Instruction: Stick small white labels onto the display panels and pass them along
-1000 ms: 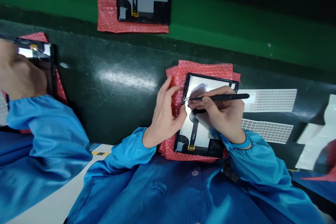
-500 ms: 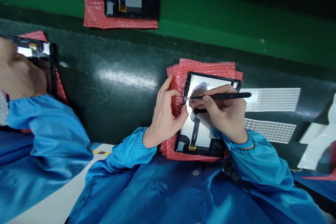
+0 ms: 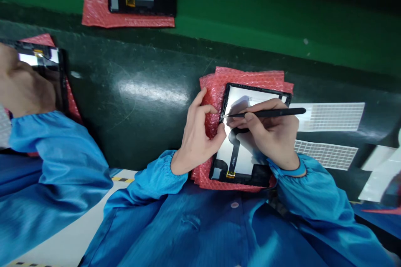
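A tablet screen panel (image 3: 250, 162) lies back side up before me, with a black frame, a silvery back and a dark ribbon cable (image 3: 233, 154). It rests on red bubble wrap sheets (image 3: 247, 74). In my right hand (image 3: 275, 133) is a pair of slim black tweezers (image 3: 278, 112), gripped like a pen. Their tip points left and meets the panel's left edge, by a small pale spot. My left hand (image 3: 199, 135) lies at that same edge, fingers apart and curved, the thumb tip on the frame and the other fingers over the bubble wrap.
White sheets with grid patterns (image 3: 336, 117) lie right of the panel. On the green strip (image 3: 234, 16) at the back, another panel (image 3: 142, 8) sits on red bubble wrap. To the left, a co-worker's hand (image 3: 28, 85) is over a similar panel (image 3: 62, 79).
The far panel on the green strip has shifted left, along with its bubble wrap. My view has moved slightly; both hands and the tweezers keep nearly the same place on the panel.
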Tool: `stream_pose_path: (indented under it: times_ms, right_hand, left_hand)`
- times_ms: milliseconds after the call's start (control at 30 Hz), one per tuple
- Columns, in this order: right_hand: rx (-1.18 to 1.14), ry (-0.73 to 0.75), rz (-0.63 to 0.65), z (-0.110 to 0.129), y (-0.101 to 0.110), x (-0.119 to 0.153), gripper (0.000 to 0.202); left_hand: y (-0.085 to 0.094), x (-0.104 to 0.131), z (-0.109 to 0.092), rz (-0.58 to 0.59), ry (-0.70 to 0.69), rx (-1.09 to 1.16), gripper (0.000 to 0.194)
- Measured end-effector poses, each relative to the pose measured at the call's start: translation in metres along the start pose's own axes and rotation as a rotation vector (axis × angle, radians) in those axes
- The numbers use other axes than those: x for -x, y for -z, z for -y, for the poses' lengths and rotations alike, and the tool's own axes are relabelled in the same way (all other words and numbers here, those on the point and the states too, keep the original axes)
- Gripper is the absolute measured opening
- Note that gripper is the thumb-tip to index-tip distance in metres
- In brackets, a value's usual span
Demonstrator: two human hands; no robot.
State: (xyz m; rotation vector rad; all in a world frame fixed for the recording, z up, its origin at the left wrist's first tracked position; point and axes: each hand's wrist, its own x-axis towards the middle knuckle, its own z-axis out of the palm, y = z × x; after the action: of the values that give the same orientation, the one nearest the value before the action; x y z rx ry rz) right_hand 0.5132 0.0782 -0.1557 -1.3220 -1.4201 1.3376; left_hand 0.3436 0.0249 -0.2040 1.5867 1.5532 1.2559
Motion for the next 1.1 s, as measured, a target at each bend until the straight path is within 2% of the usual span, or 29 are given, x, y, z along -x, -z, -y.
stream_pose_path:
  times_ms: [233, 500, 733, 967, 1100]
  right_hand:
    - [0.022, 0.002, 0.012, 0.002, 0.0, -0.001, 0.012]
    - [0.074, 0.014, 0.002, 0.002, 0.0, -0.001, 0.014]
    - [0.071, -0.01, 0.015, 0.001, 0.002, -0.001, 0.014]
    - [0.007, -0.021, 0.017, -0.002, 0.001, -0.002, 0.015]
    - [-0.123, 0.064, -0.057, 0.002, 0.013, 0.0, 0.015]
  left_hand:
    - [0.001, -0.001, -0.002, 0.0, -0.022, -0.061, 0.025]
    - [0.005, -0.002, -0.003, -0.072, -0.258, -0.29, 0.021]
    - [0.006, -0.002, -0.002, -0.061, -0.286, -0.379, 0.03]
    - [0.006, -0.003, 0.001, -0.058, -0.334, -0.395, 0.026]
    - [0.006, -0.004, 0.001, -0.062, -0.353, -0.43, 0.028]
